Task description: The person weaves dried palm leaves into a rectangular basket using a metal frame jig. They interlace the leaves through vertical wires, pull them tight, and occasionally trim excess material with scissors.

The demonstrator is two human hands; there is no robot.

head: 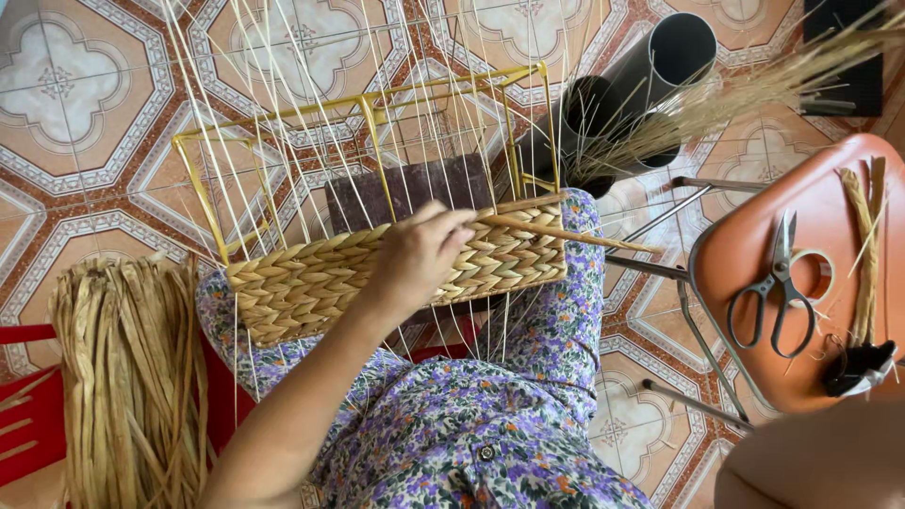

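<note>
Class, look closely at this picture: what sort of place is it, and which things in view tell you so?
Probably a home craft space for basket weaving, worked on a patterned tiled floor. The clues: a half-woven basket on a yellow wire frame, a bundle of dried fibre strips, and scissors on an orange stool.

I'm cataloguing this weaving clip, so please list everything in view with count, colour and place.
basket: one, tan woven, on the lap
frame: one, yellow wire, rising from the basket
block: one, dark brown, inside the frame
fibre bundle: one, tan, lower left
pipes: at least two, dark, top right, holding thin straw
chair: one, orange seat, right
scissors: one pair, dark, on the chair
tape roll: one, tan, beside the scissors
floor: patterned tiles
left hand: on the basket's upper edge
right hand: out of view
</note>
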